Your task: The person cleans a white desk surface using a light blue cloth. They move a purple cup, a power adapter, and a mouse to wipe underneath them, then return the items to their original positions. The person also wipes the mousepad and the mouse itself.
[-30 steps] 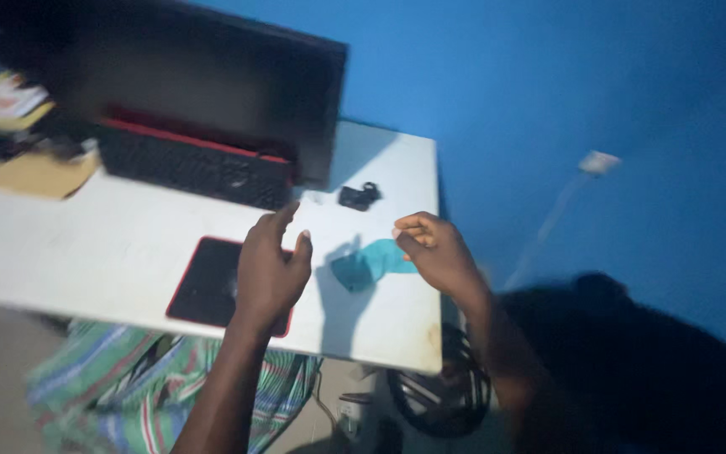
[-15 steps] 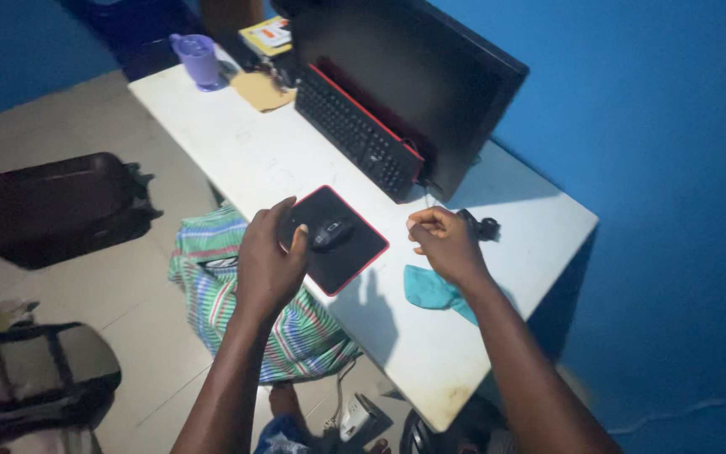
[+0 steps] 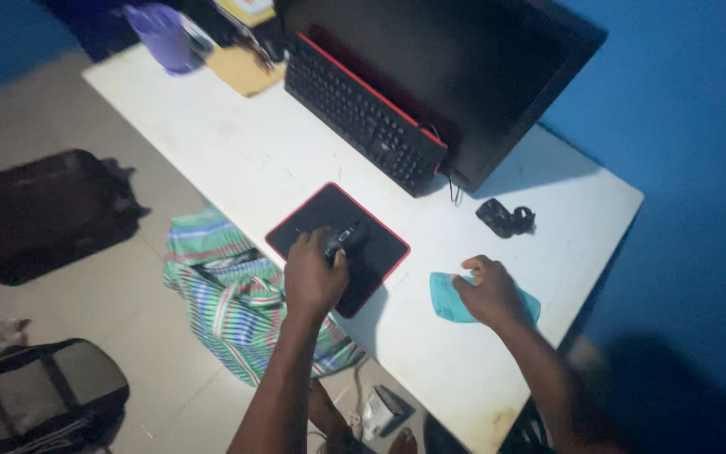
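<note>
1. The left hand (image 3: 313,277) lies on the black mouse pad with a red edge (image 3: 376,252). Its fingers curl around the black mouse (image 3: 344,238) and hold it.
2. The right hand (image 3: 489,292) presses down flat on a small teal cloth (image 3: 445,298). The cloth lies on the white table (image 3: 237,151), just right of the mouse pad.
3. A small black thing (image 3: 504,217) sits on the table past the cloth, apart from the hands.
4. A black keyboard with a red edge (image 3: 363,118) leans against a dark screen (image 3: 464,76) behind the mouse pad.
5. A purple cup (image 3: 157,34) stands at the far end of the table.
6. A striped cloth (image 3: 228,294) hangs under the table, and dark bags (image 3: 39,210) lie on the floor.
</note>
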